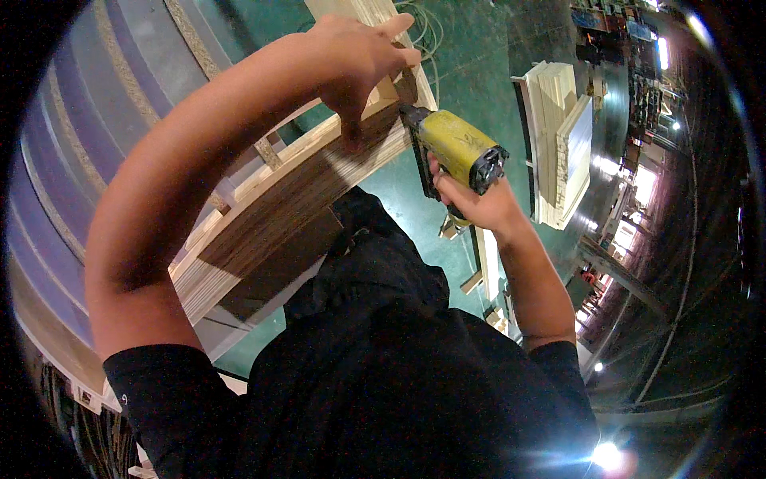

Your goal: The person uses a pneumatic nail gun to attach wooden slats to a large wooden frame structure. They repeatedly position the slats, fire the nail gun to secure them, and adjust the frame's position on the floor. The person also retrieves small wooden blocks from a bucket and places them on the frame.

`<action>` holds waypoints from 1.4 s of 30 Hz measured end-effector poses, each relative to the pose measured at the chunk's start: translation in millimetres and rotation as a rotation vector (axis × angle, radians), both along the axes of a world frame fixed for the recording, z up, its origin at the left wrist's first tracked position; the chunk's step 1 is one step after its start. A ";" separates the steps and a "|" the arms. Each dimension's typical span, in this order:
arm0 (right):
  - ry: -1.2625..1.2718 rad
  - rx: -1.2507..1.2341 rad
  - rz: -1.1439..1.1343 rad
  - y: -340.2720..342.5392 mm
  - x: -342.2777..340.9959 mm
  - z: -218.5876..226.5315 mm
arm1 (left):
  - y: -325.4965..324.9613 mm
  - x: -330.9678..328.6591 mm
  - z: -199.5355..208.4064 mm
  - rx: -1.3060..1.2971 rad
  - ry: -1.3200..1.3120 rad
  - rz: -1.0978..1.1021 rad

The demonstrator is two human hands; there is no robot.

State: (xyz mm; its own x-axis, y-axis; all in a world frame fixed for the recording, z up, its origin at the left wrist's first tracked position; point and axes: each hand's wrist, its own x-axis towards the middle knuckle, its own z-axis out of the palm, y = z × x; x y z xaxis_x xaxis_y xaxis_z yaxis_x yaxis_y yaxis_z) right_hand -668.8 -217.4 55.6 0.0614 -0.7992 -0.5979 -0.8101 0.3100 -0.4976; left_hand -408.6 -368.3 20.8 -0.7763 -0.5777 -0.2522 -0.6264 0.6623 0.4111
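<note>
My right hand is wrapped round the handle of a yellow and black nail gun. The gun's black nose meets the end of a wooden frame, close to its corner. My left arm arches over the frame from the left. At that corner my left hand grips the wood, its thumb down on the near face and its fingers stretched toward the end piece. The frame has a brown, grained near side and pale top edges with short crosspieces. My left hand and forearm hide part of the corner.
Grey-purple panels with rough wooden strips lie to the left. A stack of pale boards stands on the green floor at right. Loose wood pieces lie beside my right forearm, and a thin coiled hose lies beyond the frame.
</note>
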 end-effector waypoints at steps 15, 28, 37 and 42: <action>-0.152 -0.500 0.056 160.8 -52.0 -122.0 | 39.6 10.9 -19.1 -0.072 0.228 -0.062; -0.076 -0.051 0.231 348.7 -91.8 -250.5 | 298.1 63.3 -0.5 -0.260 0.200 0.393; -0.105 0.245 -0.414 449.7 -109.7 -360.5 | 497.9 235.8 14.0 -0.403 0.490 0.927; -0.191 0.249 -0.766 525.6 -53.8 -363.2 | 616.6 458.7 3.1 -0.601 -0.162 1.324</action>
